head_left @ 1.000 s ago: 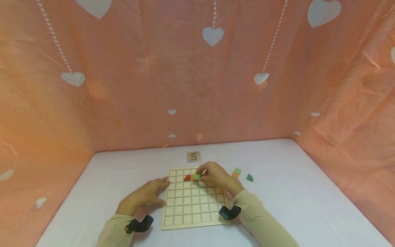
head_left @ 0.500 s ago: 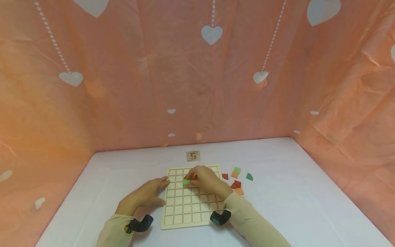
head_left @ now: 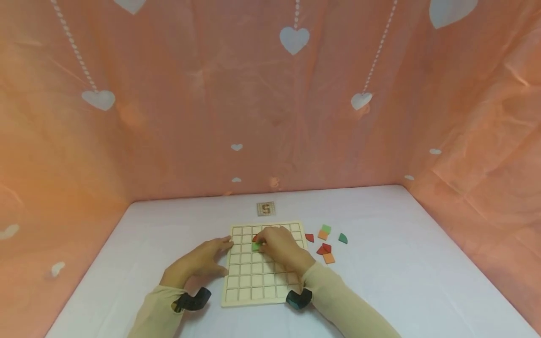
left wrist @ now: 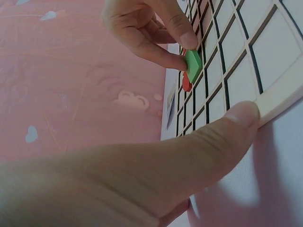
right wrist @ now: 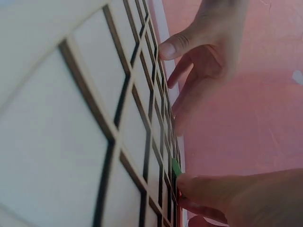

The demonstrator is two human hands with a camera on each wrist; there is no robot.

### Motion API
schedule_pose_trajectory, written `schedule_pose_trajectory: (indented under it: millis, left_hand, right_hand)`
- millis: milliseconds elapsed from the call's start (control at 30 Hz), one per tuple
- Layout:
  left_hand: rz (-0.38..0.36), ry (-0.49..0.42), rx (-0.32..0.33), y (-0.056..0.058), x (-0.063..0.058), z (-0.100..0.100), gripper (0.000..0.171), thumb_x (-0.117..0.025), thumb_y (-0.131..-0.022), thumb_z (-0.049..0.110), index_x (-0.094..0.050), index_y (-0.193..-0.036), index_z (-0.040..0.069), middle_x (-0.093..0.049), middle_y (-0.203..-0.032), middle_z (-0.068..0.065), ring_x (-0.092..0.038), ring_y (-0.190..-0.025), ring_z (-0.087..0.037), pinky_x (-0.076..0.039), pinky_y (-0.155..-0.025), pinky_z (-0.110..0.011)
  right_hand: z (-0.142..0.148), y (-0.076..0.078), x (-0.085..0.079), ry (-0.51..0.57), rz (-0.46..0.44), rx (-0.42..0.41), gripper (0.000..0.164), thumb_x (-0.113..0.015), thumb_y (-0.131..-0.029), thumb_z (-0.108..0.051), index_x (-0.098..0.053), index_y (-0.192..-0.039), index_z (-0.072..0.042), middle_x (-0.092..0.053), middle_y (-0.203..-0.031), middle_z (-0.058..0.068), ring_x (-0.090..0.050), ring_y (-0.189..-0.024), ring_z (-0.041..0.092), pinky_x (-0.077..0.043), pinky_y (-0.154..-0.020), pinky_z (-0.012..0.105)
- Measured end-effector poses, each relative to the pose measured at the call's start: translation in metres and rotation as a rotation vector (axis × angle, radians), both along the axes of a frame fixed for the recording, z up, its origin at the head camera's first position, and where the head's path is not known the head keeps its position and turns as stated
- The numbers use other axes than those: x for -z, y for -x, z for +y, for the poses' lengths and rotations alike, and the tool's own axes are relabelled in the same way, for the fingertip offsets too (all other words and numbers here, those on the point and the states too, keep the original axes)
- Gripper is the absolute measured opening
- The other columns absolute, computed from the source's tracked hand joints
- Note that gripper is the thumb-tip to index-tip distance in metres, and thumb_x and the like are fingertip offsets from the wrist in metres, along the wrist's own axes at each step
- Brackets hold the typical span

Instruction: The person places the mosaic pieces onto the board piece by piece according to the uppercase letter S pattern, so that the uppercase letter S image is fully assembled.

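My right hand [head_left: 281,246] pinches a light green square tile [left wrist: 193,66] between thumb and fingers, low over the pale wooden grid board [head_left: 257,281]. The tile covers part of a cell near the board's upper left; I cannot tell whether it lies flat in it. Just beyond, a red quarter-round tile [head_left: 255,238] sits on the grid, partly hidden by the hand. My left hand [head_left: 200,258] rests at the board's left edge, its thumb [left wrist: 244,114] touching the rim and its fingers extended.
Right of the board lie loose tiles: a light green square [head_left: 326,228], orange squares [head_left: 328,258], red pieces [head_left: 324,249] and a dark green quarter-round [head_left: 343,238]. A small patterned card [head_left: 266,208] lies behind the board on the white table [head_left: 169,225]. A pink curtain [head_left: 190,117] surrounds the table.
My right hand has moved left and slightly nearer with the green tile, from beside the red quarter-round to the cell in front of it. My left hand has stayed at the edge.
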State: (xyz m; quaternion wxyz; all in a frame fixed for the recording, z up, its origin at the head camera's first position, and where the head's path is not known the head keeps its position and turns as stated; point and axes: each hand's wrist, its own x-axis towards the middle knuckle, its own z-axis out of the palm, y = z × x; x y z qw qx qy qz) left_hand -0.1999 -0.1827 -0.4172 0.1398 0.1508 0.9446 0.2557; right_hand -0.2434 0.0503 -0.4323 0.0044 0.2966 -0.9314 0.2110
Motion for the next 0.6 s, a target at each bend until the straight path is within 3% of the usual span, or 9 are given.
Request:
schedule_pose_trajectory:
  millis: [200, 433, 600]
  left_hand:
    - [-0.004, 0.012, -0.011, 0.0008, -0.0017, 0.0006, 0.074, -0.085, -0.077, 0.011, -0.054, -0.144, 0.002, -0.040, -0.161, -0.017, -0.036, -0.148, -0.045, -0.030, -0.123, -0.061]
    - [-0.033, 0.001, -0.025, -0.0011, 0.0019, 0.0007, 0.075, -0.086, -0.076, 0.012, -0.055, -0.144, 0.003, -0.039, -0.161, -0.017, -0.034, -0.149, -0.045, -0.029, -0.124, -0.061]
    - [0.002, 0.013, -0.019, -0.0013, 0.0024, 0.0006, 0.075, -0.086, -0.076, 0.013, -0.055, -0.144, 0.004, -0.040, -0.161, -0.016, -0.036, -0.148, -0.044, -0.030, -0.123, -0.061]
  right_hand:
    - [-0.0004, -0.0026, 0.0002, -0.006, 0.006, 0.009, 0.016, -0.077, -0.088, -0.015, -0.080, -0.103, -0.015, -0.078, -0.105, -0.003, -0.071, -0.103, 0.015, -0.054, -0.091, 0.040]
    - [0.0000, -0.0060, 0.0037, -0.020, 0.005, -0.003, 0.015, -0.077, -0.088, -0.015, -0.079, -0.103, -0.014, -0.078, -0.105, -0.002, -0.072, -0.103, 0.016, -0.053, -0.087, 0.037]
    - [0.0001, -0.0056, 0.0011, -0.055, 0.022, -0.011, 0.015, -0.077, -0.088, -0.017, -0.079, -0.103, -0.015, -0.078, -0.105, -0.003, -0.072, -0.102, 0.015, -0.054, -0.086, 0.037]
